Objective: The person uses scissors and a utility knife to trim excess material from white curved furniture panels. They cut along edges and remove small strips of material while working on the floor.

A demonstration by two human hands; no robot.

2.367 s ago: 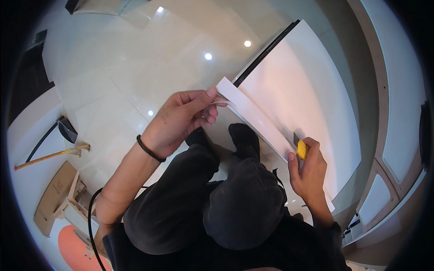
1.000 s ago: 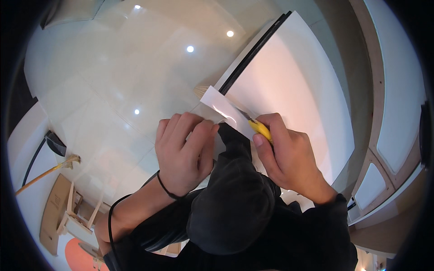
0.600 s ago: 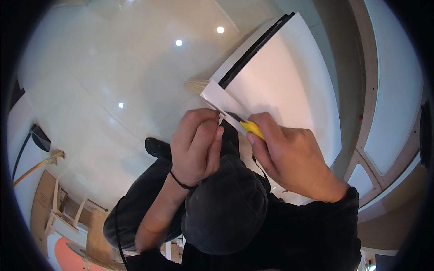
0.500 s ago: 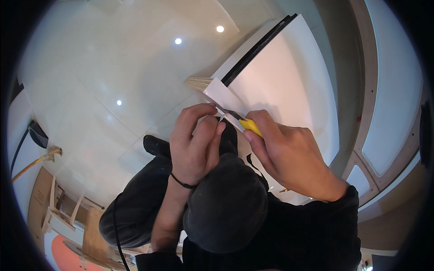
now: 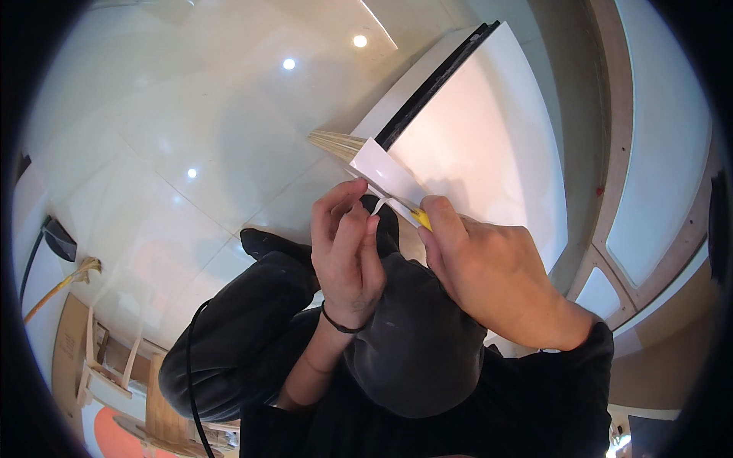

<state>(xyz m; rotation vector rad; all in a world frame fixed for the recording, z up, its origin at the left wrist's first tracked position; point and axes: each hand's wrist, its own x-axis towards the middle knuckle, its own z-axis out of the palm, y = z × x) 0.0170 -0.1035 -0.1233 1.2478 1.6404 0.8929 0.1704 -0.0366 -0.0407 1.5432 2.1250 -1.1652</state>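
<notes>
My right hand grips a yellow utility knife at the edge of a narrow white board. Most of the knife is hidden by my fingers, and its blade is hard to make out. A thin white strip curls off that edge, its near end pinched in my left hand. The board stands against a large white panel with a black band along its far side. Pale layered wood edges show at the board's left end.
My bent knee rises just below my hands, and a black shoe rests on the glossy tiled floor. A wooden-framed panel stands at the right. Wooden furniture and a wooden-handled tool lie at the left.
The knife has slid along the board edge toward me, to the right and down. A longer curl of white strip now shows between my hands. My left hand has shifted slightly right.
</notes>
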